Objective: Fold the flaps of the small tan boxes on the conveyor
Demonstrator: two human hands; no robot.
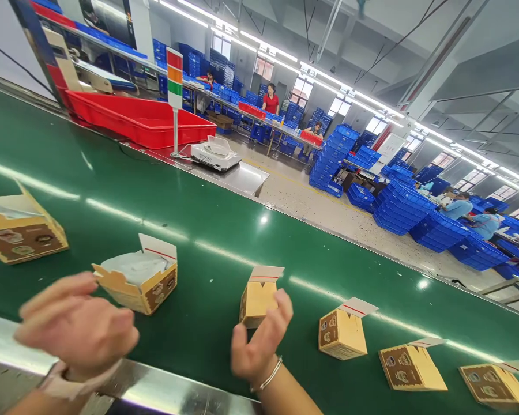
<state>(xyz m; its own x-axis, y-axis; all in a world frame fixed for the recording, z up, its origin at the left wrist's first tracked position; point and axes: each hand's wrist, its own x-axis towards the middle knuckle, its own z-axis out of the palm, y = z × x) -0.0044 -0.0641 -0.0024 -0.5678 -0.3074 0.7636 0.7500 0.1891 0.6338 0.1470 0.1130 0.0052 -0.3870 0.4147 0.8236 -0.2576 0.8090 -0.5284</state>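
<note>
I find my right hand (pixel 259 340) raised over the near edge of the green conveyor belt (pixel 112 173), fingers spread wide, with the fingertips touching the near side of a small tan cardboard carton with a white flap standing open (pixel 258 297); the hand is not closed on it. My left hand (pixel 75 325) hovers open and blurred above the shiny steel rail (pixel 155 386) at the near edge, holding nothing; it sits just near of a wider tan carton with its lid up and a white bag showing inside (pixel 138 279). A further open carton (pixel 21 230) lies to the far left, and three more small flap-up cartons (pixel 343 331) run off to the right along the belt. Beyond the belt stand a red plastic crate (pixel 142 118), a white weighing scale (pixel 215 153) and stacks of blue crates (pixel 398 207), with other people at benches further off. I judge the step in hand to be taking up the small carton at my right fingertips. The next move calls for closing the fingers around its sides without crushing the open flap.
</note>
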